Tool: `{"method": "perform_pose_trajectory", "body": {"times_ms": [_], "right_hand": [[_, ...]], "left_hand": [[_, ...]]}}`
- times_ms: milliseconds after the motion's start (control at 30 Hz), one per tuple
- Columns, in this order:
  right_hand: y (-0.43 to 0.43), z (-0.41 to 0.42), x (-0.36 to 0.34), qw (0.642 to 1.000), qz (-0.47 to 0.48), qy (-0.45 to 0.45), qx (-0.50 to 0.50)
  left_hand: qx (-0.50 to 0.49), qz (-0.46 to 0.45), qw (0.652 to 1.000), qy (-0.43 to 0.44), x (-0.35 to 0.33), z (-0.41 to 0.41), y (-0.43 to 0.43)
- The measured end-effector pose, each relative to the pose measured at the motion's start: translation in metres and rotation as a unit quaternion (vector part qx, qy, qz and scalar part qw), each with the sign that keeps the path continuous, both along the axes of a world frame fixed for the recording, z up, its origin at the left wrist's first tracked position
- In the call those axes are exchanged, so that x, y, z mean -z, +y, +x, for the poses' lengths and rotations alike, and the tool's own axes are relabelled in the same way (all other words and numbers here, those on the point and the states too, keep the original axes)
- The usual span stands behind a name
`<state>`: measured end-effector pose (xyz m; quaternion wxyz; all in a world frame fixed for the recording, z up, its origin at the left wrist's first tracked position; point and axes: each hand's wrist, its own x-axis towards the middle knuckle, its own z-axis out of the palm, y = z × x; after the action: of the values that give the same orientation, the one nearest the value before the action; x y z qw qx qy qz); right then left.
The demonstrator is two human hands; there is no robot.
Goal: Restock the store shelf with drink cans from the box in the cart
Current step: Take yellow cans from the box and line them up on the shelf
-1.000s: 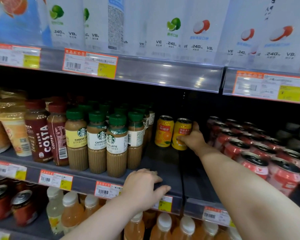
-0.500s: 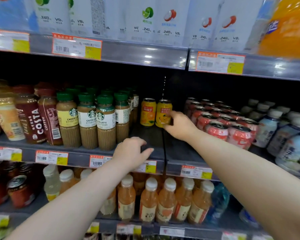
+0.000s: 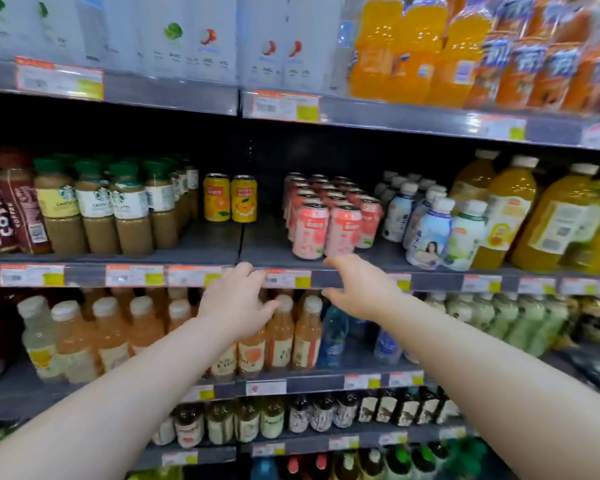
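Observation:
Two yellow orange-drink cans (image 3: 230, 198) stand side by side far back on the grey middle shelf (image 3: 194, 247), with bare shelf in front of them. My left hand (image 3: 236, 299) hangs in front of the shelf's front edge, fingers loosely curled, holding nothing. My right hand (image 3: 357, 289) is a little to its right, also in front of the edge, fingers relaxed and empty. Both hands are well clear of the yellow cans. The box and the cart are out of view.
Pink cans (image 3: 326, 216) fill the shelf right of the gap. Coffee bottles (image 3: 111, 209) crowd the left, white bottles (image 3: 426, 223) and orange juice bottles (image 3: 520, 216) the right. Shelves above and below are packed with drinks behind price-tag rails (image 3: 136, 275).
My right hand let go of the right yellow can and drew back to the shelf's front edge. My left hand came off the shelf edge. The view pulled back and swung right.

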<state>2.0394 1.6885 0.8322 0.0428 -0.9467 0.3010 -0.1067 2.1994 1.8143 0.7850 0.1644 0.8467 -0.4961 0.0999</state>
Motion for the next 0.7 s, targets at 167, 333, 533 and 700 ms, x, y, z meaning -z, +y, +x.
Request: {"method": "perform_pose_trajectory", "body": {"times_ms": [167, 333, 533, 700], "right_hand": [[0.018, -0.162, 0.024, 0.995, 0.003, 0.047, 0.092], [0.046, -0.338, 0.036, 0.971, 0.030, 0.080, 0.224], [0.084, -0.514, 0.048, 0.922, 0.059, 0.073, 0.376], [0.093, -0.620, 0.067, 0.875, 0.104, 0.039, 0.471]], "left_hand": [[0.085, 0.033, 0.996, 0.007, 0.023, -0.130, -0.013], [0.213, 0.076, 0.974, 0.031, 0.041, -0.295, -0.035], [0.357, 0.104, 0.928, 0.017, 0.046, -0.472, -0.052], [0.440, 0.111, 0.891, 0.005, 0.049, -0.577, -0.075]]}}
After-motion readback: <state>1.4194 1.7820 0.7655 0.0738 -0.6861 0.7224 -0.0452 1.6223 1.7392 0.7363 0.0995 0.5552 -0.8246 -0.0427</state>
